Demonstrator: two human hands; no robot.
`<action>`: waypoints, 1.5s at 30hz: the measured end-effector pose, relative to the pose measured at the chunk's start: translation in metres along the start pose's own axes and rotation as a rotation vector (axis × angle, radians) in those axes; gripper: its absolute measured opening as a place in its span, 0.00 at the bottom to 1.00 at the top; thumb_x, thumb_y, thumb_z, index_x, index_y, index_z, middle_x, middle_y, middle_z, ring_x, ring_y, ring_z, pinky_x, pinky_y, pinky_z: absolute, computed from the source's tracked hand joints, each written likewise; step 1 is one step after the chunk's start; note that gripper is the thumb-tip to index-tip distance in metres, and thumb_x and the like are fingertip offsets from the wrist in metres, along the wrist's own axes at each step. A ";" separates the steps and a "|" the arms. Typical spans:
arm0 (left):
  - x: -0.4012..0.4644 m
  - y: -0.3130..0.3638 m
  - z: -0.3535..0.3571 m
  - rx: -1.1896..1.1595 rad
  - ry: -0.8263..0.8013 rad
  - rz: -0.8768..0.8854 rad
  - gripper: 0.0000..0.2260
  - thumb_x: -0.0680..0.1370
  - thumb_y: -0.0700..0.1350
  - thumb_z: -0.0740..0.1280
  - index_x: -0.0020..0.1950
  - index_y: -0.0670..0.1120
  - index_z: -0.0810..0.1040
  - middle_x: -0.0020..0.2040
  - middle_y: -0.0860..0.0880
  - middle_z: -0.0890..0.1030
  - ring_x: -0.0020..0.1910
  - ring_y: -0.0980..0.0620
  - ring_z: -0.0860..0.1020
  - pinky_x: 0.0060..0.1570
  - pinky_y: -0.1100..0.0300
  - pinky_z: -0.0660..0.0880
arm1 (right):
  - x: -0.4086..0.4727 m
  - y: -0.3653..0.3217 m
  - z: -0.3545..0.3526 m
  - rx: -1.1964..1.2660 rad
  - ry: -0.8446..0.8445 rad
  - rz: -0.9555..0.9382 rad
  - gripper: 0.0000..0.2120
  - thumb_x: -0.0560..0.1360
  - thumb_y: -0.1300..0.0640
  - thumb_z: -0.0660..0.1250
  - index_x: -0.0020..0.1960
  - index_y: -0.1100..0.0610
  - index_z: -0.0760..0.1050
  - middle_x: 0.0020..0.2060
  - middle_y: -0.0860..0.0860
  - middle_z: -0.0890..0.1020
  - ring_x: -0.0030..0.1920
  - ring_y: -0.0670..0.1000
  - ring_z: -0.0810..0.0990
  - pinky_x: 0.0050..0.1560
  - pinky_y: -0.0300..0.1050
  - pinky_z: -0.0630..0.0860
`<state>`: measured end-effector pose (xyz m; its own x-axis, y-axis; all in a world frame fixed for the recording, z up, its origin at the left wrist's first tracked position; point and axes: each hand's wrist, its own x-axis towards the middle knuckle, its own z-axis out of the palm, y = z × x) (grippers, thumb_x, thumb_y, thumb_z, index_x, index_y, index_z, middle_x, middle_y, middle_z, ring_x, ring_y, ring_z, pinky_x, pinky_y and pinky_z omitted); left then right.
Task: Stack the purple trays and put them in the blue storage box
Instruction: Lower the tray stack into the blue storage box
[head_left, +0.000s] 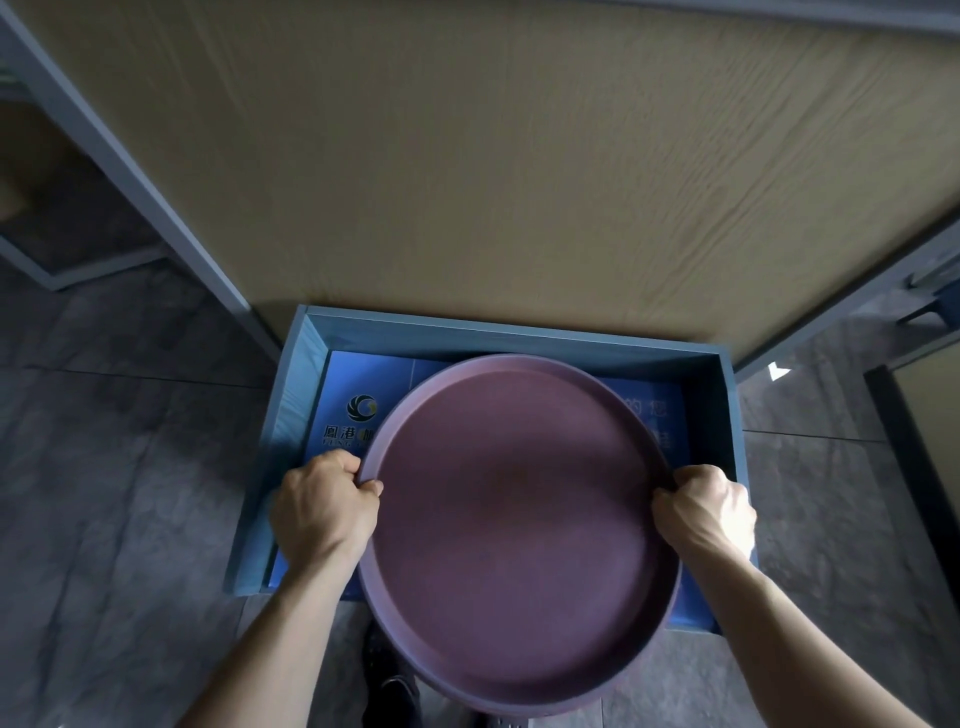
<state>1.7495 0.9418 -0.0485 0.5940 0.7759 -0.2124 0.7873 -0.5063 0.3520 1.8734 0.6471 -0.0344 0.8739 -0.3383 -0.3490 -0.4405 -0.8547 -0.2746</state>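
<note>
A large round purple tray (519, 525) hangs over the blue storage box (724, 395), tilted slightly toward me. Its thick side wall may be a stack of trays; I cannot tell how many. My left hand (324, 506) grips the tray's left rim, thumb inside. On the opposite rim, my right hand (709, 512) holds on the same way. The box stands on the floor, open at the top, with a bright blue printed sheet (363, 395) lining its bottom. The tray's near edge reaches past the box's front wall.
A wooden tabletop (493, 171) with a grey frame reaches over the box's far side. Grey tiled floor (119, 493) surrounds the box. A dark shoe (392, 691) shows below the tray. Another wooden surface edge (930, 410) sits at the right.
</note>
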 end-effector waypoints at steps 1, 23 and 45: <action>0.000 0.000 0.000 0.001 0.000 -0.005 0.09 0.71 0.49 0.77 0.49 0.49 0.84 0.46 0.48 0.87 0.47 0.43 0.83 0.39 0.56 0.73 | 0.001 0.000 0.000 -0.001 -0.002 -0.002 0.05 0.66 0.58 0.67 0.40 0.54 0.82 0.40 0.59 0.77 0.43 0.64 0.78 0.44 0.50 0.75; -0.017 -0.001 0.027 -0.287 -0.254 -0.173 0.57 0.54 0.64 0.81 0.77 0.62 0.54 0.68 0.38 0.65 0.68 0.37 0.67 0.65 0.41 0.71 | -0.042 0.020 0.055 0.183 0.031 -0.129 0.52 0.65 0.35 0.72 0.78 0.50 0.48 0.63 0.62 0.66 0.63 0.65 0.66 0.61 0.60 0.68; -0.035 -0.005 0.034 0.078 0.004 0.207 0.59 0.58 0.74 0.72 0.80 0.57 0.47 0.74 0.38 0.63 0.69 0.35 0.65 0.64 0.39 0.67 | -0.040 0.023 0.061 -0.164 0.226 -0.542 0.47 0.70 0.31 0.62 0.79 0.51 0.47 0.76 0.59 0.56 0.74 0.63 0.56 0.69 0.62 0.62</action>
<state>1.7307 0.9041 -0.0737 0.7439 0.6536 -0.1390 0.6588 -0.6826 0.3163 1.8160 0.6653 -0.0810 0.9948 0.1019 0.0057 0.1008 -0.9720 -0.2123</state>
